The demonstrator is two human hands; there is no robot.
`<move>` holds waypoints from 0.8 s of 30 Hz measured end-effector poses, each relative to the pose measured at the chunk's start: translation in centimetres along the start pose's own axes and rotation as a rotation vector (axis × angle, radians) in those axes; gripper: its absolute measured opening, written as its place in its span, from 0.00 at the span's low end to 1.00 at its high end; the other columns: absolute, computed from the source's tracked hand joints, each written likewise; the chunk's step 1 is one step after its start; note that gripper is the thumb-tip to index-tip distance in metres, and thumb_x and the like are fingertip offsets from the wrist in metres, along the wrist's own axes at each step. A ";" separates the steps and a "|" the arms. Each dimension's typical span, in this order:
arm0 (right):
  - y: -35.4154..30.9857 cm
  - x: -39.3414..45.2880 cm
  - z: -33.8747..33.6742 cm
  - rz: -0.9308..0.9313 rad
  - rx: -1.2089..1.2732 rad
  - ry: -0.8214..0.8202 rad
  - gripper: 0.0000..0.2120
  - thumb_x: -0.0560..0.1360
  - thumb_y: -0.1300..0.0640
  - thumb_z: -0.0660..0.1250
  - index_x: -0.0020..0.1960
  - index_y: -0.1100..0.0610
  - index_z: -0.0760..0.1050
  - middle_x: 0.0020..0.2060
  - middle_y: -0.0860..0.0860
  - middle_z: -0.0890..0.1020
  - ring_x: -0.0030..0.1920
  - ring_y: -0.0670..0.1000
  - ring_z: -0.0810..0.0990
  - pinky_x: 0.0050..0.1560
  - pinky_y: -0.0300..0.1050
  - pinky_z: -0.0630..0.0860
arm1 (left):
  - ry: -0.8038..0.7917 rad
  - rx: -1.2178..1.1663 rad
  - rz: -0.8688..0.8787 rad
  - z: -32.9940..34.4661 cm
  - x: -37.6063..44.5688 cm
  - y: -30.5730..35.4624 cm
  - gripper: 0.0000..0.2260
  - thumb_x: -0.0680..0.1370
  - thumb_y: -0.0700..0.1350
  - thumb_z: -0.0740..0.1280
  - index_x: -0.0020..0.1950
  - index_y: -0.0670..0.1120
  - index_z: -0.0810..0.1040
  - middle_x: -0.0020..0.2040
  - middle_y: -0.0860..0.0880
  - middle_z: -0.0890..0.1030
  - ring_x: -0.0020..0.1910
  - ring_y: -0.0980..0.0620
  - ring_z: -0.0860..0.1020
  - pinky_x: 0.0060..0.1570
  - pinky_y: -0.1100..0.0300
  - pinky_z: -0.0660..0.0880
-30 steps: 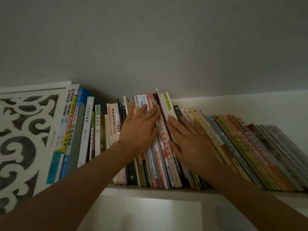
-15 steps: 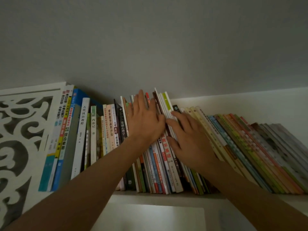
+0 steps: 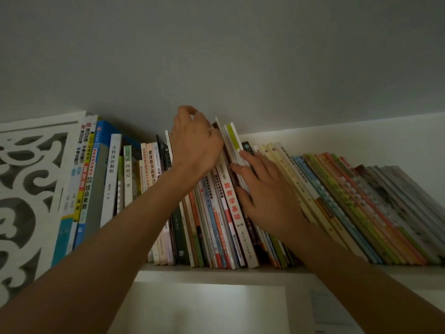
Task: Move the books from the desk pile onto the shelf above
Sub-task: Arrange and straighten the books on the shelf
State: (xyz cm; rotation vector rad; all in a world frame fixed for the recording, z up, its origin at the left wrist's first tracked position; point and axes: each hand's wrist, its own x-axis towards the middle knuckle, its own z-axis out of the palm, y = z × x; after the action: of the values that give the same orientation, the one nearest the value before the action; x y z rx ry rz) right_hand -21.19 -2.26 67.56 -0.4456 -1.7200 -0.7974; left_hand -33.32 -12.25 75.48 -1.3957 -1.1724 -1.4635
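Forearms: both reach up from the near edge of the view toward the shelf [image 3: 216, 273]; neither carries a loose book.
Bench: not in view, so whether any pile is left on it cannot be told.
Shelf edge: a pale board runs across the near middle, with a lit white panel [image 3: 204, 307] below it.
Row of books [image 3: 216, 213]: the task's things stand on the shelf from the carved white side panel [image 3: 29, 189] at the left to the far right; left ones are near upright, the middle group tilts, the right ones lean hard to the left.
Right hand [image 3: 267, 196]: lies flat on the spines just right of the white book with red title [image 3: 232, 208], fingers [image 3: 250, 157] straight and slightly spread, pressing on the leaning books; it grips nothing.
Left hand [image 3: 197, 145]: farther and higher, at the top edges of the middle books, its fingers [image 3: 187, 112] curled over those tops; it appears to hold them, though the fingertips are hidden behind the books.
Tall white and green book [image 3: 232, 138]: stands highest, between the two hands, touching the left hand's knuckle side.
Wall [image 3: 240, 56]: plain grey, far behind and above the row.
Done, as a judgement: many books are already shelved and the row looks close to full.
In hand, as a judgement: straightening or closing up the middle group so that it stands firm.
Left, as a judgement: settle the lean; any further books depend on the unseen bench.
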 end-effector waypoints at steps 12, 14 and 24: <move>2.3 -3.2 -4.0 0.213 -0.033 -0.023 0.29 0.76 0.45 0.57 0.73 0.56 0.61 0.75 0.58 0.58 0.75 0.61 0.54 0.72 0.58 0.47 | 0.016 0.135 -0.218 4.4 -10.1 1.5 0.27 0.76 0.56 0.62 0.70 0.44 0.62 0.55 0.48 0.69 0.52 0.53 0.69 0.56 0.52 0.73; 2.8 -4.2 -4.4 0.309 -0.058 -0.135 0.34 0.76 0.41 0.60 0.75 0.55 0.55 0.76 0.58 0.52 0.75 0.60 0.48 0.72 0.60 0.44 | -0.017 0.089 -0.227 4.2 -10.2 1.7 0.23 0.78 0.53 0.60 0.69 0.43 0.63 0.52 0.48 0.76 0.48 0.51 0.76 0.49 0.50 0.77; 3.1 -5.2 -4.4 0.354 -0.066 -0.165 0.41 0.66 0.36 0.57 0.75 0.52 0.56 0.75 0.58 0.53 0.75 0.64 0.47 0.69 0.69 0.47 | -0.012 0.021 -0.251 -1.6 -10.2 4.9 0.07 0.78 0.51 0.61 0.54 0.50 0.67 0.44 0.53 0.75 0.38 0.56 0.77 0.39 0.58 0.77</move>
State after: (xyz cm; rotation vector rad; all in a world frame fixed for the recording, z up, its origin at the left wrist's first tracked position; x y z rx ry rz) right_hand -14.61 -2.65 64.14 -0.8549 -1.7029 -0.5733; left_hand -28.15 -15.66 65.90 -1.2798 -1.4066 -1.6111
